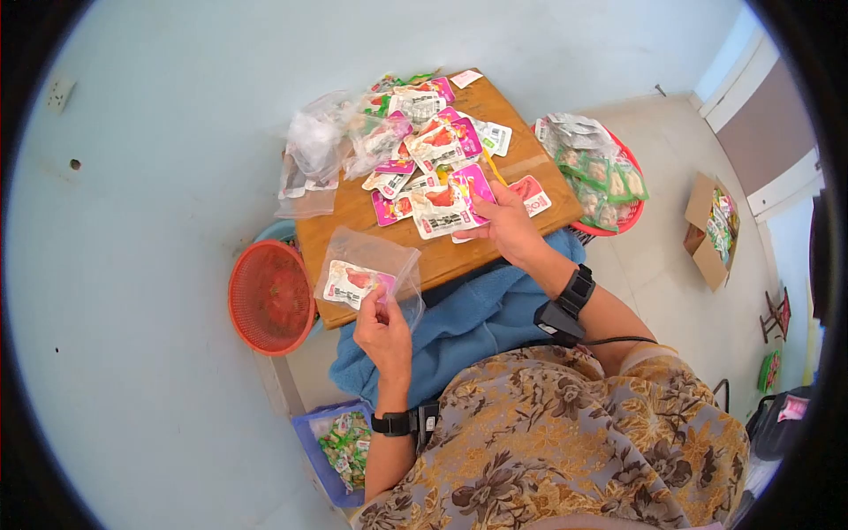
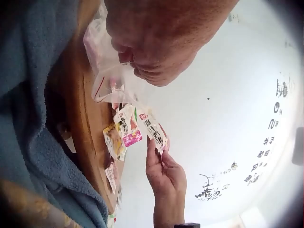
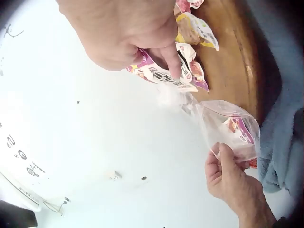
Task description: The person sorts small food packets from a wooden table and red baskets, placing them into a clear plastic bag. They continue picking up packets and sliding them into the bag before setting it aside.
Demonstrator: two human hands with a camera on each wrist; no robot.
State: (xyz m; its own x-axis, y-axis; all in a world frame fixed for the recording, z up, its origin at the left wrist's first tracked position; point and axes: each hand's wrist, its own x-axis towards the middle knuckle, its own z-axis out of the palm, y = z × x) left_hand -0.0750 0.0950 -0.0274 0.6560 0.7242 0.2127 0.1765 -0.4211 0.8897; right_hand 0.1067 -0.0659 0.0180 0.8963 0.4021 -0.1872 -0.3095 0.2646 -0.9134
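My left hand (image 1: pixel 385 343) pinches the edge of a clear zip bag (image 1: pixel 397 263) at the table's near left corner. Inside the bag lies one white and purple snack packet (image 1: pixel 347 284). My right hand (image 1: pixel 514 226) holds another white and purple snack packet (image 1: pixel 442 212), fingers behind it and thumb on its edge, over the pile. In the right wrist view the index finger (image 3: pixel 172 61) lies along that packet's printed face. More snack packets (image 1: pixel 435 141) are heaped across the wooden table (image 1: pixel 517 128), some with yellow or green printing.
A heap of clear bags (image 1: pixel 316 146) hangs over the table's left edge. A red basket (image 1: pixel 265 296) stands left, a blue bin (image 1: pixel 309 433) of small packets below it. On the right are a red basket of green packets (image 1: pixel 609 181) and an open cardboard box (image 1: pixel 700 221).
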